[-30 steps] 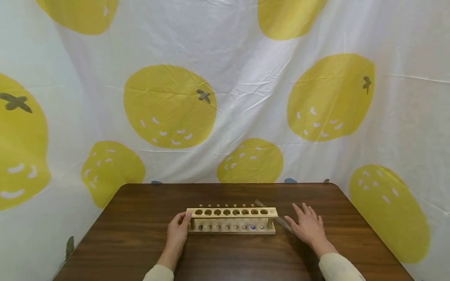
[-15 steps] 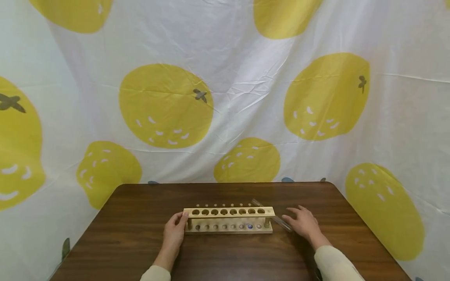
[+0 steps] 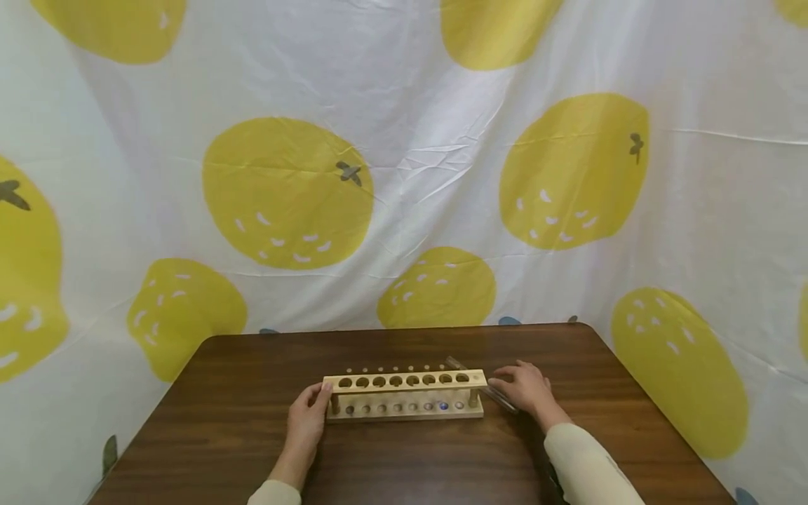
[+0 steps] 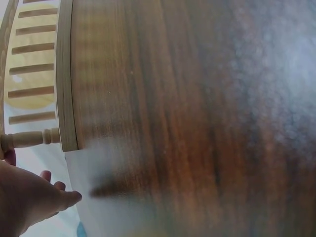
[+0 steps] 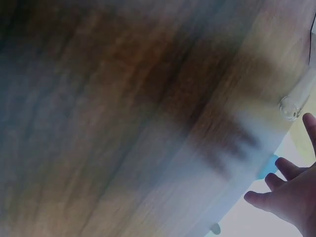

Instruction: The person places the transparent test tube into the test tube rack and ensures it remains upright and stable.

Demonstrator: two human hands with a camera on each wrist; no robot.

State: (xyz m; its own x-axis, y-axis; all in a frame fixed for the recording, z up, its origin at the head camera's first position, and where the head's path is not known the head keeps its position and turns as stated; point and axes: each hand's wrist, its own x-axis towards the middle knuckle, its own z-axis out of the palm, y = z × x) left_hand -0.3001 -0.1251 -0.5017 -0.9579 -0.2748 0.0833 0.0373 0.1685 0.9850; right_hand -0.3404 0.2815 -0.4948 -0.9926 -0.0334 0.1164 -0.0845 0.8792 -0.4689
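A wooden test tube rack (image 3: 404, 381) stands upright mid-table, its top bar pierced by a row of several holes. At its left end, my left hand (image 3: 306, 419) holds the top bar, thumb over the end. The left wrist view shows the other fingers of that left hand (image 4: 37, 197) spread loosely below the bar. A clear glass test tube (image 3: 501, 400) lies slanted on the table, partly hidden behind the rack's right end. Just over it hovers my right hand (image 3: 529, 388), fingers slightly bent around nothing. One end of the test tube (image 5: 290, 108) shows near those fingers in the right wrist view.
Short pegs (image 3: 395, 369) rise in a row along the rack's back. A blue spot (image 3: 444, 406) shows in one recess of the lower board. The dark wood-grain table (image 3: 404, 463) ends at a white cloth (image 3: 404, 140) printed with yellow lemons.
My right hand has come left toward the test tube, its spread fingers drawing closer together. The left hand stays at the rack's end. The whole head view has shifted slightly.
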